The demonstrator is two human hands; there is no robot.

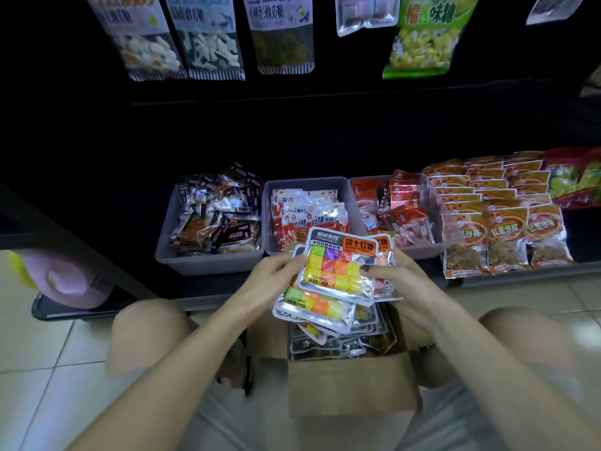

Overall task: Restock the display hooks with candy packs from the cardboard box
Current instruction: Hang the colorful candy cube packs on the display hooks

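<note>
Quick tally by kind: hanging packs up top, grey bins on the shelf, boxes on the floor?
Hanging packs: 6, the rightmost cut off by the frame edge
Grey bins: 3
Cardboard box: 1
Total: 10

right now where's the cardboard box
Head view, bottom centre: the cardboard box sits on the floor between the person's knees, below the candy packs.

I see pale tiled floor (48,369) lower left; dark shelf unit (325,131) fills upper frame, dimly lit.
</note>
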